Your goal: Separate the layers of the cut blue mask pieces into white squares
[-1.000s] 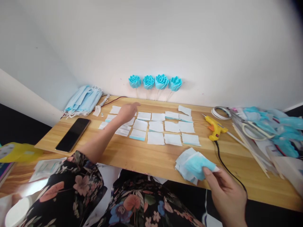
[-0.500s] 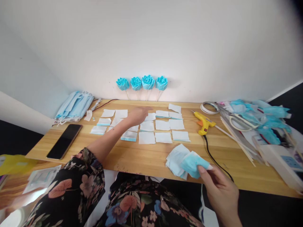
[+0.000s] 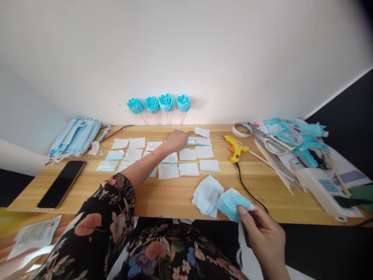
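My left hand reaches across the table over the back rows of cut mask pieces. Its index finger points right, towards a small white piece at the back; the other fingers look curled, with nothing visible in them. Part of the rows is hidden under my left forearm. Near the front edge, my right hand pinches a light-blue mask piece between thumb and fingers. Beside that piece lies a loose pile of pale-blue mask pieces on the table.
Several blue fabric roses on sticks lean against the wall. A yellow glue gun, tape roll, scissors and power strip are on the right. Face masks and a phone lie left.
My left hand has moved right along the back of the rows, its finger now near the rearmost piece. The view has turned right. My right hand still holds the mask piece.
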The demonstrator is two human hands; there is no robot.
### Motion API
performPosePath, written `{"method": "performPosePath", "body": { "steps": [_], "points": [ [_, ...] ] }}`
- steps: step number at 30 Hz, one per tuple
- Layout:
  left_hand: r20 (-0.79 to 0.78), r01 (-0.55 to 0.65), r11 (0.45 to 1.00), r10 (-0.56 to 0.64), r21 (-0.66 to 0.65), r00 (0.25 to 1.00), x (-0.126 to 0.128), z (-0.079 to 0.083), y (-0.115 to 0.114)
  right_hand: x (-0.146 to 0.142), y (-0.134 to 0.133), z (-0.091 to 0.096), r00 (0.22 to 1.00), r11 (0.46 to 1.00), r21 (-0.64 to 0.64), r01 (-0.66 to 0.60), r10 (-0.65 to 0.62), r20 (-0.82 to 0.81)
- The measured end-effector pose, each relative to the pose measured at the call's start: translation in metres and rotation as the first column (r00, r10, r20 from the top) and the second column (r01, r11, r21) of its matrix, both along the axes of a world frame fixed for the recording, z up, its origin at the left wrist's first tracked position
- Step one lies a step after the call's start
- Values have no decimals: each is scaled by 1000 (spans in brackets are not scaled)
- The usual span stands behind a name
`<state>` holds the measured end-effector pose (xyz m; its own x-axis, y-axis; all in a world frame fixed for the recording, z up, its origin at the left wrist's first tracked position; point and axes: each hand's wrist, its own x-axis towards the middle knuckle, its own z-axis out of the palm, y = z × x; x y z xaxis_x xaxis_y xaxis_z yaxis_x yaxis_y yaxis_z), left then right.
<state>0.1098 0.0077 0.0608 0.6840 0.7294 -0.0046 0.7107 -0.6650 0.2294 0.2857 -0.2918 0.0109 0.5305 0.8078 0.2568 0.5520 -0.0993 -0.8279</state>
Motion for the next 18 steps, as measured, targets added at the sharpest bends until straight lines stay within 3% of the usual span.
{"method": "performPosePath", "body": {
  "steps": [5, 9, 14, 18],
  "points": [
    [122, 64, 997, -68, 34, 990, 29, -3, -3, 3, -3, 0, 998, 1000, -19, -21, 20, -51],
    [20, 104, 993, -103, -54, 995, 47, -3, -8, 3, -4, 4, 998, 999, -28, -34, 33, -58],
    [114, 92, 994, -85, -60, 990, 41, 9, -15, 7, -7, 1, 999, 999, -37, -24, 22, -31],
    [168, 184, 982, -175, -40, 970, 32, 12, -33, 8, -7, -3, 1000, 999, -50, -9, 9, 0]
  ]
}}
